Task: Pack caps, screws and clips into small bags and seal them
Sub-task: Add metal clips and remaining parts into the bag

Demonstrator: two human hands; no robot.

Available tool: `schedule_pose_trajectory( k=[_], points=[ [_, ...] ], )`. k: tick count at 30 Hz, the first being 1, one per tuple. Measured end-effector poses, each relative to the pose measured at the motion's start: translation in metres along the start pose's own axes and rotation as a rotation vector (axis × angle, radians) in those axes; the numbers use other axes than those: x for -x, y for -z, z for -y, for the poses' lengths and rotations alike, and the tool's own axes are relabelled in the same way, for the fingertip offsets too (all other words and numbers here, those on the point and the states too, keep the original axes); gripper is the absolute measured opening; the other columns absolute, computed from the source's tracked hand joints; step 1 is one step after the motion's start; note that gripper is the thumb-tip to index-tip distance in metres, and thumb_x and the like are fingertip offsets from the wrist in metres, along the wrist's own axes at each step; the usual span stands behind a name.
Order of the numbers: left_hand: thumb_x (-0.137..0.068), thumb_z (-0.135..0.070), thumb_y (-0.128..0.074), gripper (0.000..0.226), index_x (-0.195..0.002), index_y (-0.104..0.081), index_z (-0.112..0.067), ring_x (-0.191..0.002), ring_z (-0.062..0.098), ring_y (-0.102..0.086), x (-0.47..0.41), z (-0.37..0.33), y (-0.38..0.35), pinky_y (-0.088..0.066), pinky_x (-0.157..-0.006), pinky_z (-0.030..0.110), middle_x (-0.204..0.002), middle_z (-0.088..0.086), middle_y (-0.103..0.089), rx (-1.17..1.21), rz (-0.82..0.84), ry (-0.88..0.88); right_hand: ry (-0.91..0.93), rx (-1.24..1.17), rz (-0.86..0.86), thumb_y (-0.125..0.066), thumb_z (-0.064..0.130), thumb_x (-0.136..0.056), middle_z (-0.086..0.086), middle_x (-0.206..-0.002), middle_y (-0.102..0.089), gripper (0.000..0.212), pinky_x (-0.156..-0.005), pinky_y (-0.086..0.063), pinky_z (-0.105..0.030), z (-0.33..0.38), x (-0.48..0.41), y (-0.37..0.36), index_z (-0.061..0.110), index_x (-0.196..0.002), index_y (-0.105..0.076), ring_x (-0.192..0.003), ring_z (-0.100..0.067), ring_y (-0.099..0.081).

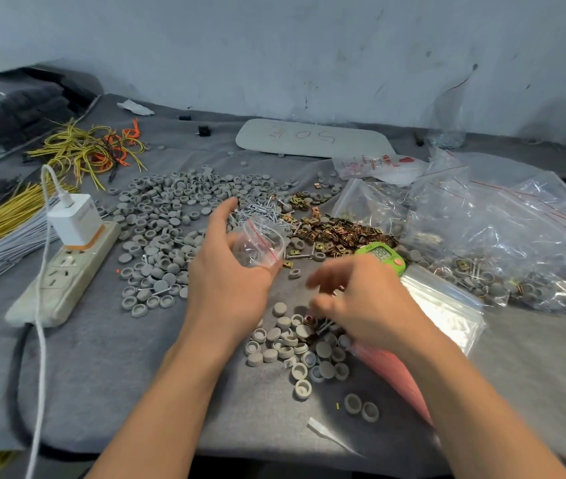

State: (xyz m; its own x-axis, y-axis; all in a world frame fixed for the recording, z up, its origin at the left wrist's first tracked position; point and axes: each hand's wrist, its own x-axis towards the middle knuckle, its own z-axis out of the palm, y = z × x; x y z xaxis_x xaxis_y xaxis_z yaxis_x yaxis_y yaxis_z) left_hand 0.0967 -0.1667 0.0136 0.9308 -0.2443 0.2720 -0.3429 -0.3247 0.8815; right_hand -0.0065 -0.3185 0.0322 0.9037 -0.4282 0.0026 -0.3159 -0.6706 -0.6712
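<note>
**Packing in progress: the filling stage**

One small bag (259, 245), clear with a red seal strip, held mouth-open above the bench (101, 357), just in front of the screw heap (257, 207); contents hard to make out through the film. Round its lower part, the left grip (229, 271), thumb and fingers curled on the plastic. Low over the near pile (291, 347) of caps, the right grip (364, 299), fingers bent and blurred; cannot tell whether pinching a part or holding nothing. Mixed into that pile beside the fingers, a few screws and a copper-toned clip or two.

Step in hand, by judgement: gathering parts from the near pile for the open bag; sealing not yet begun. For the next move: a clean pinch on small loose pieces, a short carry to the bag's mouth without spilling, and a steady left grip keeping that mouth spread.

Counts: one bag in hand; roughly two dozen caps in the near pile, plus two caps (361, 407) apart toward the bench edge; cap heap (167, 216), screw heap and clip heap (340, 233) each far beyond counting. Further out: one green digital device (383, 255), one stack of empty bags (444, 302), a mound of filled bags (502, 229) at right, one power strip (63, 274) carrying one charger (75, 219), wire bundles (91, 150) at left, one white board (312, 138) marked "50" by the wall.
</note>
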Motion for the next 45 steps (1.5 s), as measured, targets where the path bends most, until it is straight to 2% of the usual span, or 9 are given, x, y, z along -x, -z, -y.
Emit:
schedule_pose_trajectory(
  k=[5, 9, 12, 16, 19, 22, 30, 34, 45],
  points=[
    [-0.077, -0.032, -0.088, 0.090, -0.146, -0.034, -0.053, -0.093, -0.009, -0.062, 0.002, -0.002, -0.001, -0.041, -0.076, 0.015, -0.098, -0.024, -0.071, -0.033, -0.003, -0.019, 0.017, 0.205, 0.050, -0.082, 0.033, -0.086, 0.013, -0.078, -0.071, 0.009, -0.058, -0.047, -0.018, 0.002, 0.003, -0.006, 0.029, -0.079, -0.077, -0.071, -0.003, -0.065],
    [-0.079, -0.029, -0.086, 0.089, -0.146, -0.032, -0.055, -0.084, 0.004, -0.069, 0.005, -0.006, -0.002, -0.057, -0.082, 0.042, -0.099, -0.025, -0.070, -0.065, 0.049, -0.031, -0.003, 0.081, 0.039, -0.083, 0.025, -0.085, 0.017, -0.062, -0.067, 0.018, -0.047, -0.038, -0.011, -0.003, 0.004, -0.002, 0.024, -0.071, -0.073, -0.057, 0.005, -0.061],
    [-0.080, -0.031, -0.085, 0.091, -0.147, -0.030, -0.056, -0.090, 0.006, -0.068, 0.006, -0.007, -0.002, -0.057, -0.086, 0.046, -0.099, -0.028, -0.067, -0.111, 0.074, -0.046, -0.036, -0.021, -0.009, -0.087, 0.025, -0.082, 0.020, -0.062, -0.066, 0.016, -0.045, -0.037, -0.010, -0.008, 0.004, 0.003, 0.027, -0.071, -0.075, -0.055, 0.013, -0.055],
    [-0.079, -0.030, -0.086, 0.093, -0.149, -0.031, -0.054, -0.093, -0.008, -0.060, 0.005, -0.004, -0.005, -0.050, -0.085, 0.035, -0.087, -0.036, -0.059, -0.124, 0.068, -0.067, 0.017, 0.063, 0.031, -0.089, 0.029, -0.078, 0.015, -0.080, -0.070, 0.012, -0.052, -0.043, -0.009, -0.004, 0.004, -0.002, 0.033, -0.083, -0.079, -0.067, 0.005, -0.062],
    [-0.079, -0.030, -0.086, 0.092, -0.148, -0.031, -0.054, -0.091, -0.015, -0.055, 0.004, -0.001, -0.006, -0.042, -0.081, 0.027, -0.084, -0.038, -0.058, -0.130, 0.063, -0.085, 0.029, 0.139, 0.062, -0.086, 0.026, -0.080, 0.015, -0.077, -0.072, 0.008, -0.061, -0.052, -0.017, -0.003, 0.002, -0.009, 0.031, -0.080, -0.079, -0.071, 0.000, -0.066],
    [-0.078, -0.031, -0.086, 0.091, -0.146, -0.032, -0.056, -0.085, -0.025, -0.051, 0.004, 0.000, -0.006, -0.036, -0.072, 0.013, -0.080, -0.041, -0.055, -0.139, 0.048, -0.089, 0.023, 0.090, 0.041, -0.085, 0.030, -0.082, 0.016, -0.071, -0.072, 0.011, -0.054, -0.045, -0.010, -0.006, 0.001, -0.009, 0.030, -0.074, -0.077, -0.067, 0.001, -0.066],
    [-0.079, -0.028, -0.084, 0.087, -0.142, -0.033, -0.060, -0.083, -0.013, -0.059, 0.006, -0.001, -0.005, -0.039, -0.067, 0.014, -0.093, -0.028, -0.067, -0.162, 0.096, -0.108, 0.011, -0.541, -0.063, -0.084, 0.020, -0.085, 0.006, -0.071, -0.075, 0.014, -0.069, -0.053, -0.023, -0.006, 0.002, 0.001, 0.031, -0.077, -0.082, -0.067, -0.002, -0.065],
    [-0.077, -0.016, -0.084, 0.095, -0.141, -0.032, -0.063, -0.083, 0.004, -0.067, 0.007, 0.000, -0.005, -0.053, -0.068, 0.028, -0.107, -0.019, -0.070, -0.168, 0.145, -0.095, 0.058, -0.597, -0.085, -0.085, 0.014, -0.083, 0.005, -0.070, -0.074, 0.015, -0.066, -0.051, -0.018, -0.003, 0.002, -0.001, 0.028, -0.078, -0.083, -0.066, -0.004, -0.064],
    [-0.074, -0.007, -0.079, 0.099, -0.142, -0.033, -0.063, -0.073, 0.008, -0.065, 0.009, -0.001, -0.003, -0.044, -0.059, 0.023, -0.099, -0.017, -0.069, -0.203, 0.186, -0.161, 0.215, -0.661, -0.170, -0.086, 0.003, -0.078, 0.001, -0.079, -0.076, 0.024, -0.070, -0.058, -0.039, 0.008, 0.000, -0.006, 0.027, -0.080, -0.084, -0.073, -0.016, -0.066]
  ],
)
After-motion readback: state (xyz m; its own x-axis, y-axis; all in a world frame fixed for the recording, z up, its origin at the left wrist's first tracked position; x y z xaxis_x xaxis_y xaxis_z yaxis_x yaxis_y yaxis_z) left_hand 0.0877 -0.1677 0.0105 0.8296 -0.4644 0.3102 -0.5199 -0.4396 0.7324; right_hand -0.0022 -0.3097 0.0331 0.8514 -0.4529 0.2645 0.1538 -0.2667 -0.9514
